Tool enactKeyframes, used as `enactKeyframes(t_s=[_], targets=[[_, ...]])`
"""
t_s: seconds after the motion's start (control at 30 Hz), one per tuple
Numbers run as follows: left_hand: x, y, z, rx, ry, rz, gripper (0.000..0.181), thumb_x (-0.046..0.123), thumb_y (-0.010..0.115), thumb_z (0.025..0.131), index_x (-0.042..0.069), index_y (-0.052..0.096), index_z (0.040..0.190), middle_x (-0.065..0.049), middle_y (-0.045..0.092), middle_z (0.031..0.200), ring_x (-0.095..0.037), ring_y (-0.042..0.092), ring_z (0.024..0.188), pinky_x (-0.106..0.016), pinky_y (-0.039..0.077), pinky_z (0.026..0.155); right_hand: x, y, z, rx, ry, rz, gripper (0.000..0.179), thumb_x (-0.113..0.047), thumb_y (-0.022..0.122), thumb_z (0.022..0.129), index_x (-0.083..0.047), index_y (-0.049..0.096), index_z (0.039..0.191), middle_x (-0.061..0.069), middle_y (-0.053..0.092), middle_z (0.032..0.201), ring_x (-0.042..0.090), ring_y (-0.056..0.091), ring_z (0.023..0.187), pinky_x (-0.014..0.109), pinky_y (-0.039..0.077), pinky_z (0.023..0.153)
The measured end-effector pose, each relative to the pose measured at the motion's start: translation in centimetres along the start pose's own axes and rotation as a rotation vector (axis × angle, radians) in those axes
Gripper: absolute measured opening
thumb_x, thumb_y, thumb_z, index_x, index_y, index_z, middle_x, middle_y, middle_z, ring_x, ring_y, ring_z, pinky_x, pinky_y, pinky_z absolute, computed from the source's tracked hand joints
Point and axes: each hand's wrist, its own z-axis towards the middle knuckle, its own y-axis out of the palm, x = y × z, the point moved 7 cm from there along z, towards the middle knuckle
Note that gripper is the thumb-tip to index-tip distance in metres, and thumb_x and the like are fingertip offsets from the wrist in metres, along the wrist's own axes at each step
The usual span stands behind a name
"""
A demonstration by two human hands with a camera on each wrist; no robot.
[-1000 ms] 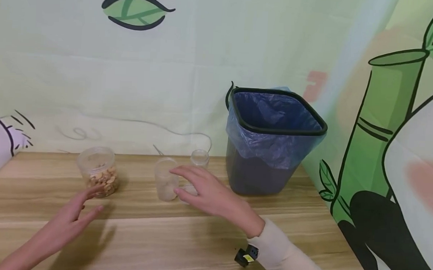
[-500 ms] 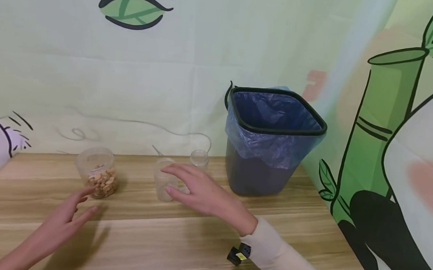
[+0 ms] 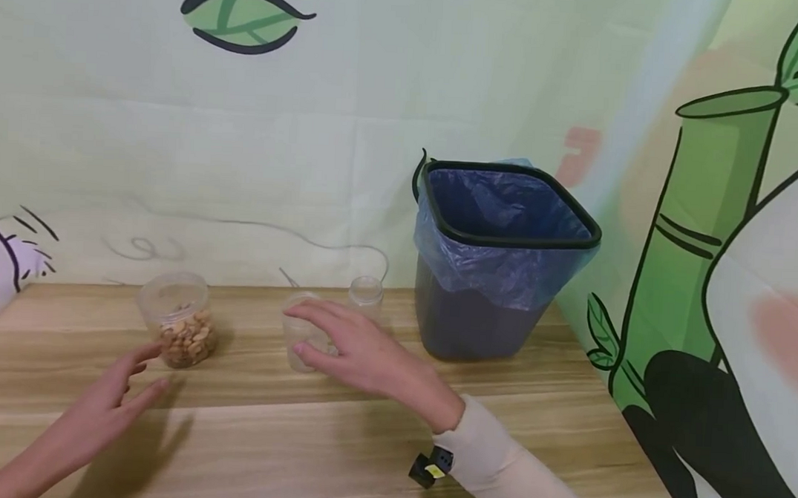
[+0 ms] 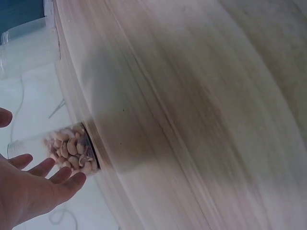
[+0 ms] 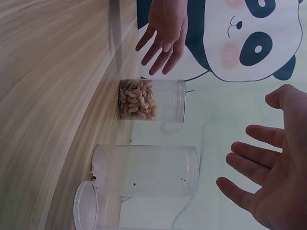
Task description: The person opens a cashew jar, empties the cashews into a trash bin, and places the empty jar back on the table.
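Note:
A clear jar of cashews (image 3: 186, 338) stands on the table at the left, its upper part without nuts. My left hand (image 3: 101, 407) hovers in front of it with fingers spread; in the left wrist view its fingertips overlap the jar, and touching is hard to tell. A second clear jar (image 5: 146, 170), with a few dark specks inside, stands to the right. My right hand (image 3: 370, 355) is over this jar, thumb and fingers apart; the right wrist view shows a gap between them. A clear round lid (image 5: 86, 206) lies beside the second jar. Neither hand holds anything.
A grey bin (image 3: 472, 326) with a blue liner stands at the back right. A small clear container (image 3: 367, 291) stands behind my right hand. A patterned cloth backdrop (image 3: 324, 127) rises along the table's back edge.
Both hands drift slightly left, the left one also a little away from the cashew jar. The right hand stays over the second jar, and its fingers stay apart.

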Motion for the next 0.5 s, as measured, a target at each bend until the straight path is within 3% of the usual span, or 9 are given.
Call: enactKeyframes(t_s=[0.5], targets=[[-1.1, -1.0, 0.0, 0.018, -0.020, -0.020, 0.064, 0.024, 0.052, 0.107, -0.014, 0.023, 0.150, -0.045, 0.033, 0.146, -0.066, 0.037, 0.123, -0.077, 0.034, 0.092, -0.3, 0.6, 1.3, -0.018, 0.027, -0.005, 0.051, -0.041, 0.050, 0.106, -0.018, 0.046, 0.152, 0.001, 0.048, 0.155, 0.013, 0.041, 0.144, 0.029, 0.032, 0.117]])
